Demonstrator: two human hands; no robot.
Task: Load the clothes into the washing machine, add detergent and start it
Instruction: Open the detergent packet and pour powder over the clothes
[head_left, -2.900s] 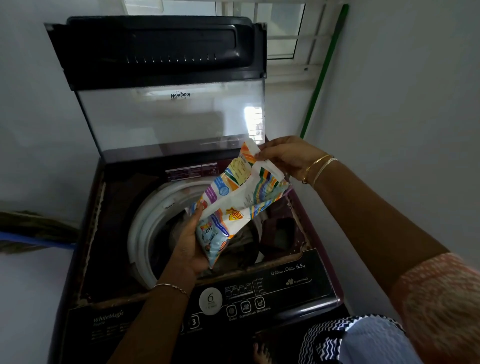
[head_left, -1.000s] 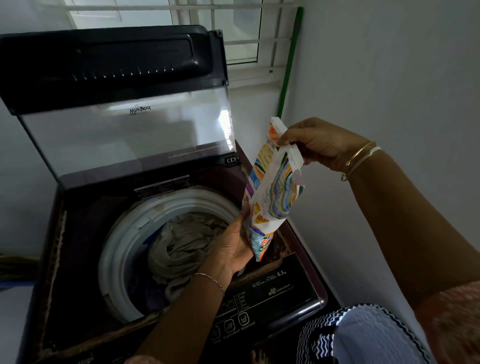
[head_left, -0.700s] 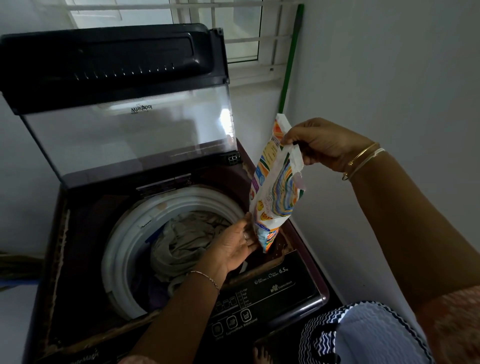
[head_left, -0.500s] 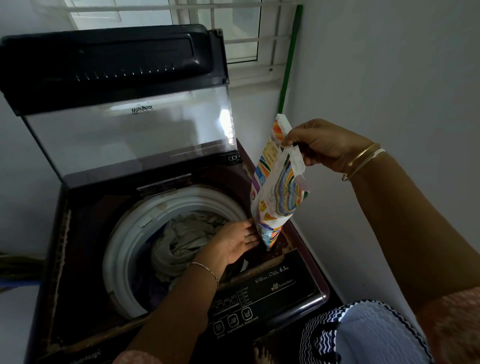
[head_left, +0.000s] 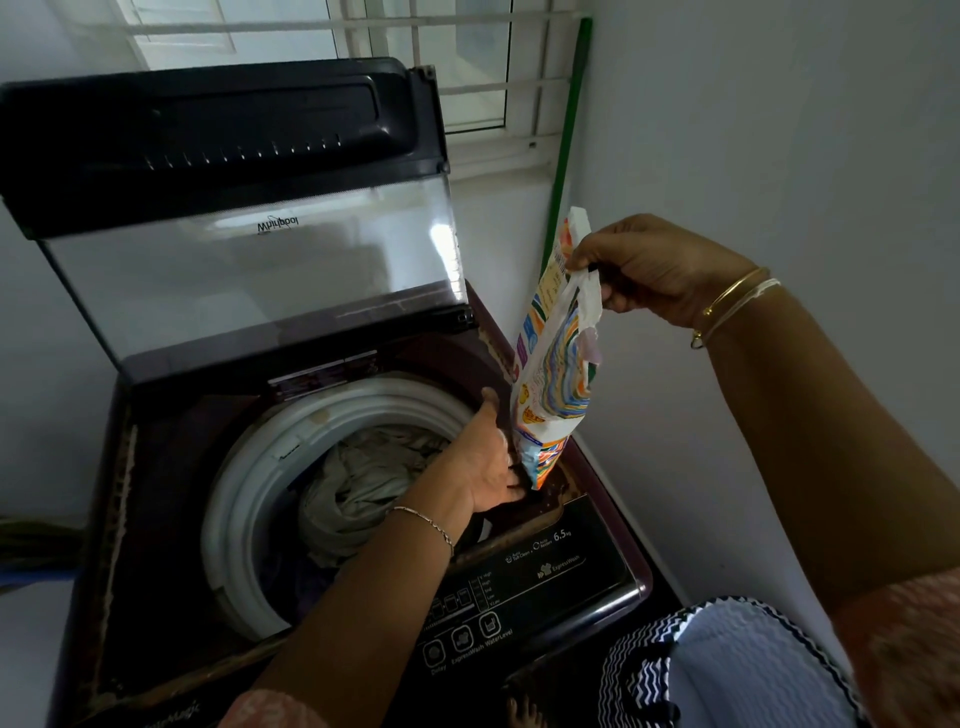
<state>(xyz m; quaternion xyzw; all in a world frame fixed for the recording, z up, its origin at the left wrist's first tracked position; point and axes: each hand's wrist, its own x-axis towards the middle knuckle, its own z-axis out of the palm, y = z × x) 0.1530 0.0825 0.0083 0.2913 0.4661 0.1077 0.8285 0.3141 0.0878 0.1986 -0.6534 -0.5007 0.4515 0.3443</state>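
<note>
One detergent packet (head_left: 553, 374) hangs upright over the right front corner of the washing machine (head_left: 166, 441), just behind its control panel (head_left: 524, 582). The right grip (head_left: 654, 270) pinches the packet's top edge with curled fingers. The left grip (head_left: 483, 462), thumb raised, reaches to the packet's bottom corner; whether it holds it I cannot tell. Pale clothes (head_left: 363, 478) lie in the machine's drum, and the lid (head_left: 249, 218) stands open at the back.

Home laundry corner: top-loading washing machine (head_left: 291, 519).

Drum mouth (head_left: 249, 467) open from above, clothes (head_left: 363, 483) piled low inside. Raised lid (head_left: 249, 270) blocks 12 o'clock; wall (head_left: 753, 130) crowds 3 o'clock, detergent packet (head_left: 556, 374) hanging there.
</note>
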